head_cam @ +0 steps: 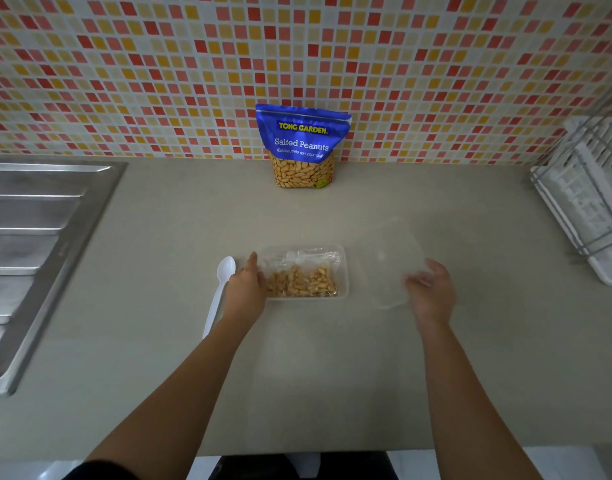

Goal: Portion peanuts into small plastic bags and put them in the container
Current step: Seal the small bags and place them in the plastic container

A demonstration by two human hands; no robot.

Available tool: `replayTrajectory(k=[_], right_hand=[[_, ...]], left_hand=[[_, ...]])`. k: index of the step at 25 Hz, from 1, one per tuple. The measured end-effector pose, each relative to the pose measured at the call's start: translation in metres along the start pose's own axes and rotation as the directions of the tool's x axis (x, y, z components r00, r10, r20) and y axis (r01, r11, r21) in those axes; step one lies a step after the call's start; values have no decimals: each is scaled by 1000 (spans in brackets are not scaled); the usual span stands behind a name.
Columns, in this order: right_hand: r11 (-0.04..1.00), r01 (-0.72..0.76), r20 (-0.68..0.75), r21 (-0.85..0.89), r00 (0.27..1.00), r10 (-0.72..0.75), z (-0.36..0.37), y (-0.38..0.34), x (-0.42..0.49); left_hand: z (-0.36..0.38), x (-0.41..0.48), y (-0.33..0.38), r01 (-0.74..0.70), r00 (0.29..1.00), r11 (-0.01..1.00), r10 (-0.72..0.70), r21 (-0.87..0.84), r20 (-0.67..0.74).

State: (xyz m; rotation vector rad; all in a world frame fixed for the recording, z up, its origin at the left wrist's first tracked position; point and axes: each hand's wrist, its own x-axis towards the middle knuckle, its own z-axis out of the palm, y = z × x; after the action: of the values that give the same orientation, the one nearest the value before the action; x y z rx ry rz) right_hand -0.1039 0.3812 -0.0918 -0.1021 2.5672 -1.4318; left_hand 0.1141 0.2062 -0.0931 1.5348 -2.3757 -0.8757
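Observation:
A clear plastic container [344, 271] lies on the beige counter in front of me, with small clear bags of peanuts [302, 280] inside it. My left hand [247, 287] holds the container's left end, thumb over the rim. My right hand [431, 292] grips the near edge of a clear, blurred lid [396, 258] to the container's right. A blue bag of salted peanuts [302, 148] stands upright against the tiled wall at the back. A white plastic spoon [219, 292] lies just left of my left hand.
A steel sink and drainboard [37, 237] fills the left side of the counter [159, 375]. A white dish rack [588, 209] stands at the right edge. The mosaic wall closes off the back.

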Motion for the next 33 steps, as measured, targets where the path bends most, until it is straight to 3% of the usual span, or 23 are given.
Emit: replayTrajectory(k=[2, 4, 5, 8, 11, 12, 15, 19, 23, 28, 33], right_hand=[[940, -15, -78, 342, 996, 45, -5, -15, 5], [787, -63, 5, 614, 997, 76, -4, -34, 5], [748, -100, 81, 656, 995, 62, -2, -44, 2], [816, -122, 283, 564, 958, -52, 14, -60, -11], [880, -114, 407, 461, 908, -95, 35, -66, -23], [893, -104, 427, 439, 898, -105, 42, -67, -24], [912, -94, 476, 399, 872, -119, 60, -72, -32], [917, -140, 478, 373, 876, -61, 75, -64, -34], [984, 156, 361, 83, 916, -176, 83, -48, -38], [953, 299, 325, -42, 906, -270, 93, -41, -42], [968, 237, 329, -79, 923, -199, 93, -31, -39]], left_hand=[[-1, 1, -2, 9, 1000, 999, -9, -42, 13], [-2, -1, -2, 24, 999, 996, -22, -81, 26], [-3, -1, -2, 44, 999, 994, -41, -99, 32], [-8, -3, 0, 71, 997, 983, -71, -170, 2], [-19, -6, 5, -45, 990, 937, -6, -347, -144], [-21, -6, 7, -70, 989, 906, 8, -418, -148], [-25, -2, 9, -55, 997, 904, 29, -423, -69], [-26, 1, 13, 50, 993, 896, -90, -441, -72], [-18, -4, 15, 59, 987, 933, -108, -355, -118], [-6, -5, 4, 75, 986, 961, -111, -267, -122], [-6, -7, 4, 122, 987, 941, -149, -314, -63]])
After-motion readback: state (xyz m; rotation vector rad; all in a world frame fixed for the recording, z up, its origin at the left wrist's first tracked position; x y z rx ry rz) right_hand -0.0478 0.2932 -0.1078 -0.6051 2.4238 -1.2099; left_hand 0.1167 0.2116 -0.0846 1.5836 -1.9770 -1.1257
